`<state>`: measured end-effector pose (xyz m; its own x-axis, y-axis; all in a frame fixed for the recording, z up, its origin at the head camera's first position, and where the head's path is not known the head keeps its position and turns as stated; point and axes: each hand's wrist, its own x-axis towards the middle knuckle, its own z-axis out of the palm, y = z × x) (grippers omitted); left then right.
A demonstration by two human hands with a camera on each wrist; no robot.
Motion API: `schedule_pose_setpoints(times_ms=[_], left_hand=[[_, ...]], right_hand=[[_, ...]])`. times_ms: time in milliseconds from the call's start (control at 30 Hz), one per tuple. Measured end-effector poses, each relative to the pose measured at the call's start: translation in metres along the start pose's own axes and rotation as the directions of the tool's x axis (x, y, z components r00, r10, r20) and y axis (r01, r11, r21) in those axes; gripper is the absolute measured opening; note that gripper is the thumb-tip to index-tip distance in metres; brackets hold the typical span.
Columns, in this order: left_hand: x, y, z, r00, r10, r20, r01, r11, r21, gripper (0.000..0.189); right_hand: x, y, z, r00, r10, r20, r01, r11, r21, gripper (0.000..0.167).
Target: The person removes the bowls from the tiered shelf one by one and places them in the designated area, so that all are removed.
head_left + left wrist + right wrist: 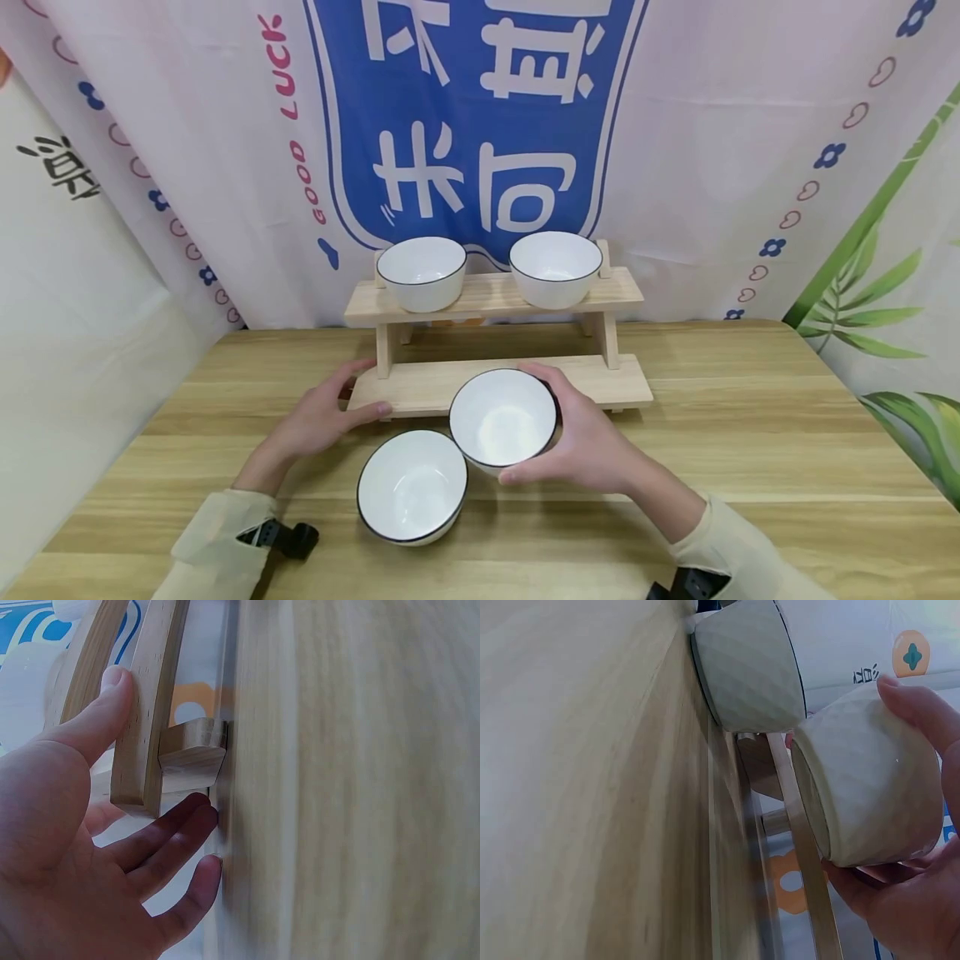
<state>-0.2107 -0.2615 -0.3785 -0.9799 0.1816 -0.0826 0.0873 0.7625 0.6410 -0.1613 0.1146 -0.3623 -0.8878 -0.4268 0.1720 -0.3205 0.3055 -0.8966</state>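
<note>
A white bowl with a dark rim (504,417) is gripped by my right hand (588,433), thumb on the near side and fingers round the far side. In the right wrist view this bowl (874,776) is raised off the table, its outside faceted. A matching bowl (412,487) stands on the table just front-left of it. My left hand (318,417) holds the left end of a two-tier wooden rack (420,387). In the left wrist view the thumb (112,697) presses the lower board (142,735), with the other fingers curled beside its end.
Two more white bowls, one at left (422,275) and one at right (555,271), sit on the rack's upper tier. A printed curtain (697,167) hangs close behind the rack. The wooden table (750,433) extends to both sides.
</note>
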Motion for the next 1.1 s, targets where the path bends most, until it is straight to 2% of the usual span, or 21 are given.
schedule_pose_setpoints(times_ms=[400, 967, 1100], left_hand=[[0.001, 0.001, 0.001, 1.0, 0.003, 0.002, -0.003, 1.0, -0.005, 0.097], [0.001, 0.0, 0.001, 1.0, 0.016, -0.007, -0.016, 1.0, -0.001, 0.096], [0.002, -0.001, 0.001, 1.0, 0.009, -0.01, -0.009, 1.0, -0.004, 0.097]], right_hand=[[-0.019, 0.013, -0.014, 0.997, 0.016, 0.078, -0.012, 0.999, -0.052, 0.117], [-0.019, 0.02, -0.014, 0.983, 0.024, 0.181, -0.002, 0.993, -0.12, 0.109], [-0.019, 0.023, -0.016, 0.979, 0.019, 0.205, 0.003, 0.994, -0.107, 0.109]])
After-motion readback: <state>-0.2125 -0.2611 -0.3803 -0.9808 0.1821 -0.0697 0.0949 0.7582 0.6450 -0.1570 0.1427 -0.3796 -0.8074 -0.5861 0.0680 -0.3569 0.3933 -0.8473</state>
